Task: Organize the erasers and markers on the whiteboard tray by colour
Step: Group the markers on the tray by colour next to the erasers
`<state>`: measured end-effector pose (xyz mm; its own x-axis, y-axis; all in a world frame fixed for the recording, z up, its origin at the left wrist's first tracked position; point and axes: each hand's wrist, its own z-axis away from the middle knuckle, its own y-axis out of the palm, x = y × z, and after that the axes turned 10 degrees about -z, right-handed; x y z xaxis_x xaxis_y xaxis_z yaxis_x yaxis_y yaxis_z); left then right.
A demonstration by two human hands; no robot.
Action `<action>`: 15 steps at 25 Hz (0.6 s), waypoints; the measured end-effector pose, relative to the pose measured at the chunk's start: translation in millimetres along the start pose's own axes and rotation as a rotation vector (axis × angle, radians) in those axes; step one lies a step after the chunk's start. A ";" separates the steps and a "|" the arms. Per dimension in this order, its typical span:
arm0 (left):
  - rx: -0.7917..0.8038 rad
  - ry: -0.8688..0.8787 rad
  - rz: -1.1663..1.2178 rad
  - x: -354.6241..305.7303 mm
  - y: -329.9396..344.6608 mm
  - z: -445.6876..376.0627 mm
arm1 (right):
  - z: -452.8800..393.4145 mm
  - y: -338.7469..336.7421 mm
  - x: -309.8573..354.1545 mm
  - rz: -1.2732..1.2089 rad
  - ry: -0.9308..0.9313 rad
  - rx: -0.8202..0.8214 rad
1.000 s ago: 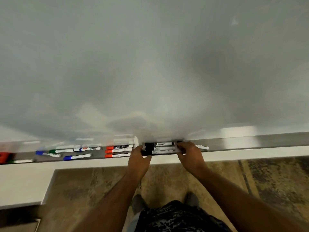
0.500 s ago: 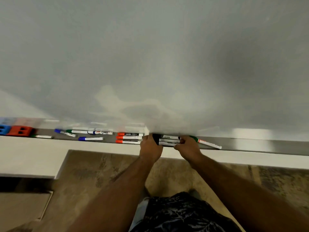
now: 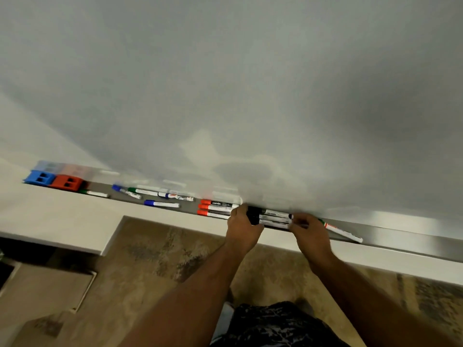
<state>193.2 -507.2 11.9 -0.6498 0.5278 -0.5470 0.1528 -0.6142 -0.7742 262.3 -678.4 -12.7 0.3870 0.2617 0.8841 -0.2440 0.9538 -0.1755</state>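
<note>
On the tray [image 3: 400, 236] under the whiteboard [image 3: 250, 83], both hands press a row of three black markers [image 3: 274, 218] together: the left hand [image 3: 244, 229] curls over the cap ends, the right hand [image 3: 310, 230] pinches the tail ends. Three red markers [image 3: 216, 209] lie just beside them to the left; blue and green ones sit mixed farther left. A green marker [image 3: 340, 230] lies angled beside the right hand, and a careless squeeze could nudge it over the tray's lip.
</note>
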 end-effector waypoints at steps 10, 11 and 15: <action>-0.111 0.112 0.221 78.3 -70.1 -10.1 | 31.7 118.6 48.0 0.120 -0.332 0.262; -0.124 0.105 0.218 94.7 -83.7 -15.3 | 34.8 140.0 52.7 0.142 -0.350 0.284; -0.075 0.108 0.173 167.0 -148.3 -45.6 | 45.5 229.5 61.5 0.196 -0.388 0.305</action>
<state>96.0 -301.2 20.9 -0.5260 0.4804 -0.7018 0.3131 -0.6579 -0.6850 189.7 -450.1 21.1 -0.0355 0.3018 0.9527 -0.5490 0.7907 -0.2710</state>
